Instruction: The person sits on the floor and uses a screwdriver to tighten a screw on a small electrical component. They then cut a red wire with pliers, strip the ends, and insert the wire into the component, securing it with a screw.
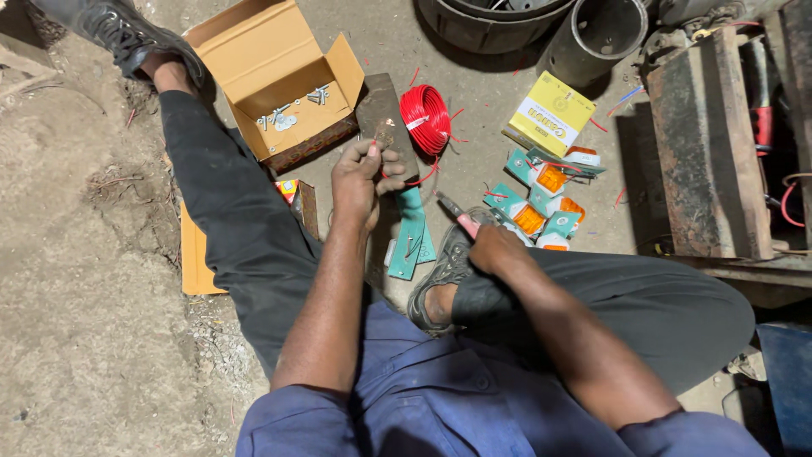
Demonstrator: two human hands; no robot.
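head view, the only one: the person sits on the concrete floor (85,322) with one leg stretched out and the other folded in. the left hand (359,173) has its grip pinched on the end of a red wire (404,179), thumb and fingertips closed around it just in front of a dark flat block (382,118). the wire loops back to the red wire coil (425,118) lying on the floor just past that block. the right hand (495,248) is closed around pink-handled pliers (457,216), with the nose pointing up toward the wire but not touching it as far as one can tell.

judging from that, the work looks early on: a short length is pulled off and held, the coil looks nearly full, and whether the end has been stripped can't be told from here. small red offcuts scattered on the floor suggest some trimming has happened.

around it: an open cardboard box (275,76) with a few metal brackets and screws inside sits just left of the block. a yellow carton (551,112) lies to the right, and near it a pile of teal packets with orange parts (541,203). a couple of teal cards (412,237) lie between the hands, close by the folded foot's sandal (440,271). dark round tubs (541,25) stand further back and a rusty metal frame (706,144) sits on the right. nothing lies between pliers and wire, though the teal cards and packets crowd the floor close in front.
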